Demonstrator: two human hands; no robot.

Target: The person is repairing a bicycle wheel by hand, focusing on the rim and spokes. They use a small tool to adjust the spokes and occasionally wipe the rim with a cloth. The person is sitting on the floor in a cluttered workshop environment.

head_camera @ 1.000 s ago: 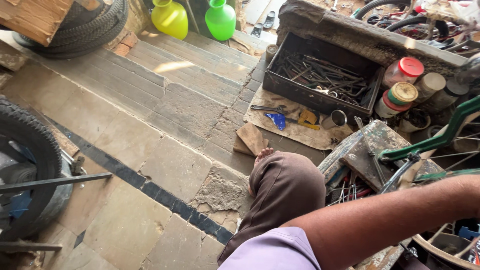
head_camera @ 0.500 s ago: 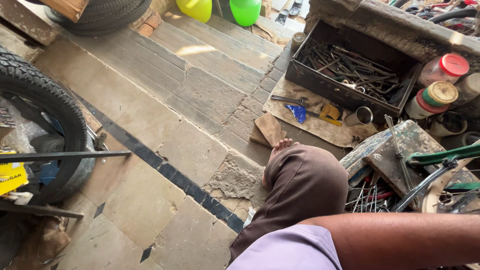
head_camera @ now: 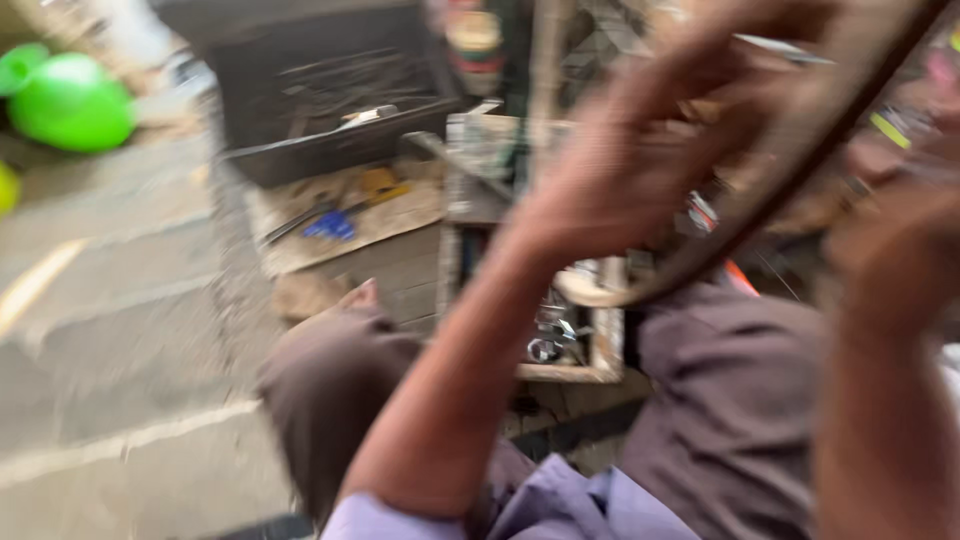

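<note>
Blur covers most of the view. Your left hand [head_camera: 640, 170] is raised with its fingers against a dark curved rim [head_camera: 790, 175] that runs from the upper right down to the small wooden box [head_camera: 590, 365] between your knees; whether the fingers close round it you cannot tell. Your right hand [head_camera: 895, 240] sits just beside the same rim, grip unclear. A black tool tray [head_camera: 330, 140] stands on the stone floor [head_camera: 120, 330] beyond your left knee, a green jug [head_camera: 70, 105] near the floor's upper left corner.
</note>
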